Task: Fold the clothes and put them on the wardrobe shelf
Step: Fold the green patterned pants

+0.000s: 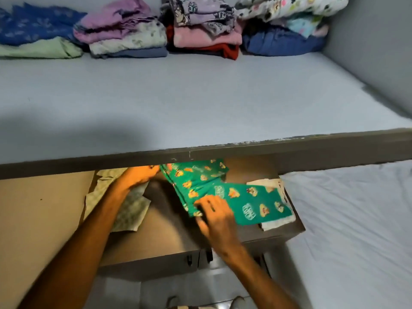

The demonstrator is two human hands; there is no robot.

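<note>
A green garment (243, 197) printed with cartoon figures lies on the brown lower shelf (162, 221), partly tucked under the grey front edge of the upper shelf (289, 150). My left hand (140, 175) grips its far left corner just below that edge. My right hand (215, 216) pinches the garment's near left edge. Along the back of the upper shelf stand several stacks of folded clothes: a blue and pale green stack (38, 32), a lilac stack (120, 32), a pink and red stack (205, 34), and a white patterned stack (287, 21).
A pale green patterned cloth (131, 210) lies under my left forearm on the lower shelf. White folded cloth (276, 221) sits beneath the green garment's right end. A bed with a white sheet (356, 230) is at the right. The wardrobe's grey side wall (374, 52) bounds the upper shelf.
</note>
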